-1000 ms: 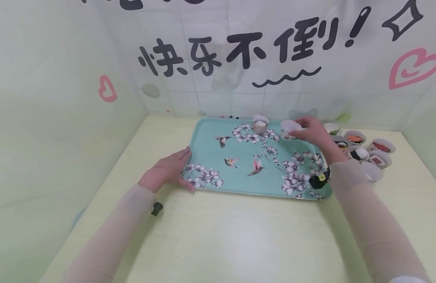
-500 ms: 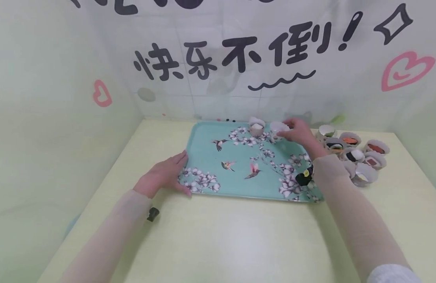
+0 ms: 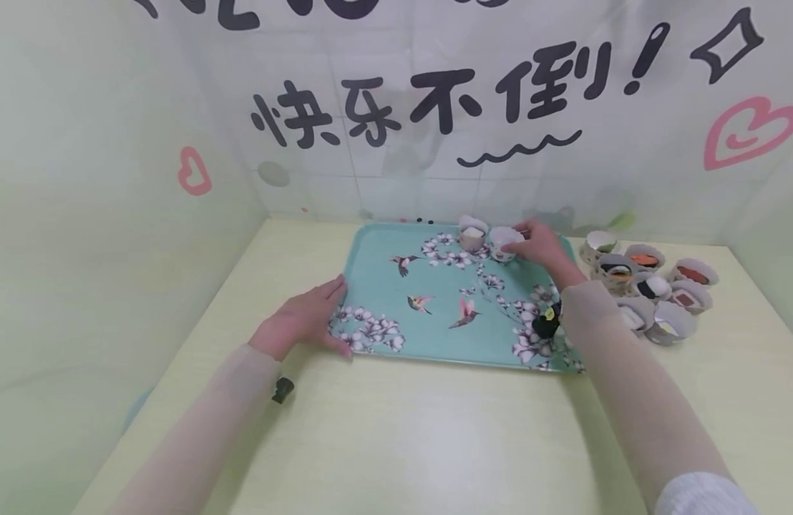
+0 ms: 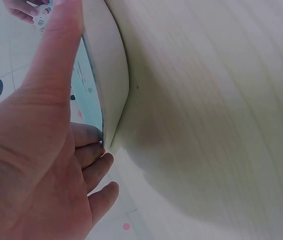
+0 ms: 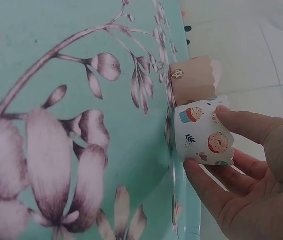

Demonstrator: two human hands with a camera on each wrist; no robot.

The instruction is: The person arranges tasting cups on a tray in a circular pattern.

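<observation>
My right hand [image 3: 543,247] pinches a white paper baking cup [image 5: 204,132] printed with cupcakes and doughnuts, thumb on one side and fingers on the other. It stands on the back part of a turquoise tray [image 3: 377,275] patterned with flowers and hummingbirds. Right beside it is a beige paper cup [image 5: 192,82] with a star print; in the head view something white shows inside that one. My left hand [image 3: 306,315] rests against the tray's front left corner, thumb along the front edge and fingers along the left rim [image 4: 103,112].
To the right of the tray, several more paper cups [image 3: 670,322] stand close together on the pale table [image 3: 422,436]. They hold small toy-like food pieces, some orange [image 3: 643,260], red or black and white. A printed cloth wall [image 3: 422,193] rises right behind the tray.
My right hand has carried the printed cup leftward and down, up beside the beige cup. My left hand has kept its place at the tray corner.
</observation>
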